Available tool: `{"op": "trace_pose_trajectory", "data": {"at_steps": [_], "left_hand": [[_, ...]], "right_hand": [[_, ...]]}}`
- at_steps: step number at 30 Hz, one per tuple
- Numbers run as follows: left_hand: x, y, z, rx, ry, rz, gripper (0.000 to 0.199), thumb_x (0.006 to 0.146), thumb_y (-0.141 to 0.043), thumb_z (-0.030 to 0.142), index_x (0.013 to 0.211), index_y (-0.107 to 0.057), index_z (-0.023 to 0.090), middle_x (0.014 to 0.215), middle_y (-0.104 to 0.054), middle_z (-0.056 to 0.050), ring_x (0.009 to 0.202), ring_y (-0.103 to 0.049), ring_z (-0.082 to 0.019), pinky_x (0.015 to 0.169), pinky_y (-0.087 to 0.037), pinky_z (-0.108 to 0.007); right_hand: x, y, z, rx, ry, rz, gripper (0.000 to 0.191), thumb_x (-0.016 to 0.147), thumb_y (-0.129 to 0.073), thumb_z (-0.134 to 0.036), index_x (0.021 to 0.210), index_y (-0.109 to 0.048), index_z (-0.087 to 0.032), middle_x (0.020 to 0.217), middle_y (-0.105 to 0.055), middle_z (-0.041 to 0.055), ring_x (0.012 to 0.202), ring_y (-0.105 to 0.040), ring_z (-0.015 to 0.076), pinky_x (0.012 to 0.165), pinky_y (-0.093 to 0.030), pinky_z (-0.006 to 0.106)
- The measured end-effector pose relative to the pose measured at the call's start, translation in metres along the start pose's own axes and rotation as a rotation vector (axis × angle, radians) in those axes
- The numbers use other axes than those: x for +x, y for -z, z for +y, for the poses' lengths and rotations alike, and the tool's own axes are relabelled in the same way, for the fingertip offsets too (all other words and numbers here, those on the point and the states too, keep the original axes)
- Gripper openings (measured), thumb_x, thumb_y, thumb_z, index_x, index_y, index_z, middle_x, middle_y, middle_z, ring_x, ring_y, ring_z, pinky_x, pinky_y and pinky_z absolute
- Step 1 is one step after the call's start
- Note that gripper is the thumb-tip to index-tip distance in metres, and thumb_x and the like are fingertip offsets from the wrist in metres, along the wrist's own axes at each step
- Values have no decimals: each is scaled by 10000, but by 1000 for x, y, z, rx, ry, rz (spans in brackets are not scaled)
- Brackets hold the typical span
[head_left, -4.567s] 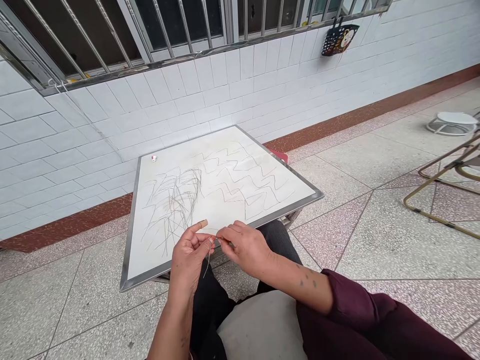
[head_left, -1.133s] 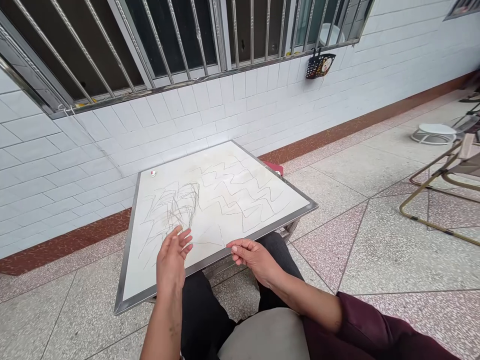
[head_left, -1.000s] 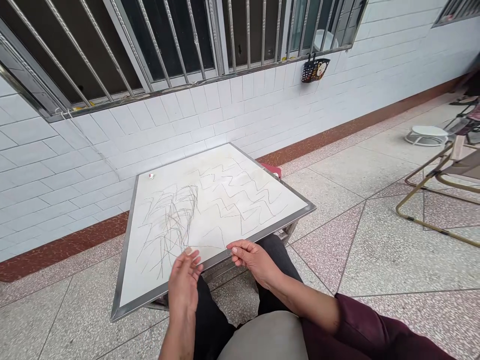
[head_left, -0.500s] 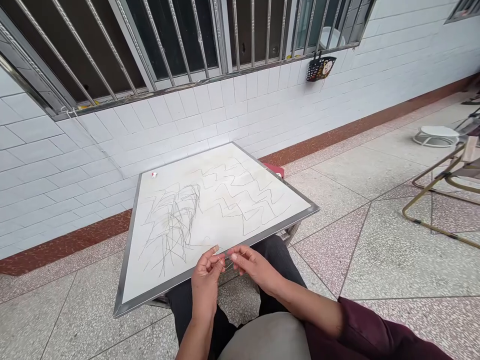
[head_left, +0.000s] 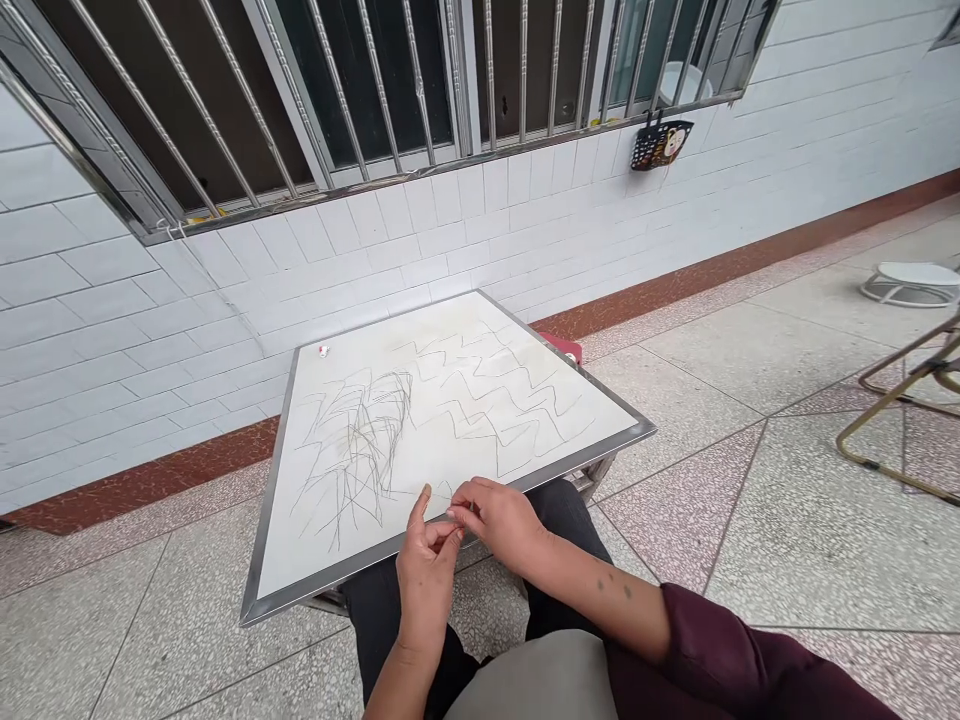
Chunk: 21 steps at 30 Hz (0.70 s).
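The table (head_left: pixel 585 462) is a white, square top with a steel rim, set on a metal stand, its near edge right over the person's dark trousers (head_left: pixel 562 520). Thin dark strands, fine as hair, lie on the white surface. On the left half they form a dense tangle (head_left: pixel 352 450), crossing every which way and trailing toward the near edge. On the right half, the zigzag strands (head_left: pixel 502 400) run in neat, roughly parallel rows of sharp bends.

Both hands are at the near edge of the table, just over the rim. The left hand (head_left: pixel 427 570) stands upright with its fingers partly curled, its index finger pointing up. The right hand (head_left: pixel 499 520) reaches across, its fingertips (head_left: pixel 456 515) pinched together and touching the left hand's fingers. Whether a strand lies between them is too fine to tell.

A small white-and-red bit (head_left: pixel 323 350) sits near the far left corner of the table. Behind it rise a white tiled wall (head_left: pixel 225 300) and a barred window (head_left: pixel 375 80), with a small patterned basket (head_left: pixel 660 143) hanging from the sill.
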<state>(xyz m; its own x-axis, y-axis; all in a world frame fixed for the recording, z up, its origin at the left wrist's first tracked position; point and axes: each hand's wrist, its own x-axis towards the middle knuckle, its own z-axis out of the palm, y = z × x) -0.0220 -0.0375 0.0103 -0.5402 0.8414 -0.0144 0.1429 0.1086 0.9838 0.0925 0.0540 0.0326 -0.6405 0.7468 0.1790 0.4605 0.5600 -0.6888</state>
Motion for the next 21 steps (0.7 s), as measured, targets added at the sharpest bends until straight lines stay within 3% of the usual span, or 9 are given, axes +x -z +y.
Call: {"op": "trace_pose_trajectory", "data": {"at_steps": [5, 11, 15, 21], "left_hand": [[-1, 1, -8, -68, -6, -21, 818, 798, -691, 373, 1493, -301, 189, 901, -761, -57, 865, -692, -218, 858, -501, -365], [-1, 2, -12, -94, -22, -73, 657, 819, -670, 373, 1404, -440, 183, 815, -716, -34, 769, -641, -181, 801, -495, -329], [-1, 3, -11, -181, 3, -81, 677, 798, -692, 401, 1388, -456, 166, 738, -683, -5, 721, -620, -167, 770, -500, -313], [7, 0, -20, -291, 46, -69, 685, 780, -711, 432, 1374, -475, 186, 858, -726, -51, 850, -674, -200, 872, -494, -359]], "right_hand": [[9, -3, 0, 78, -50, -46, 130, 909, -549, -283, 852, -640, -210, 805, -665, 5, 724, -590, 157, 631, -368, 250], [15, -6, 5, 198, -53, -101, 147, 923, -504, -318, 851, -592, -224, 730, -645, -23, 647, -564, 137, 602, -356, 235], [16, -10, 5, 284, -42, -126, 78, 900, -515, -288, 903, -571, -233, 741, -653, -36, 630, -569, 128, 600, -367, 229], [17, -15, 7, 315, -2, -94, 57, 870, -520, -247, 875, -575, -236, 709, -620, -40, 643, -563, 134, 609, -388, 234]]}}
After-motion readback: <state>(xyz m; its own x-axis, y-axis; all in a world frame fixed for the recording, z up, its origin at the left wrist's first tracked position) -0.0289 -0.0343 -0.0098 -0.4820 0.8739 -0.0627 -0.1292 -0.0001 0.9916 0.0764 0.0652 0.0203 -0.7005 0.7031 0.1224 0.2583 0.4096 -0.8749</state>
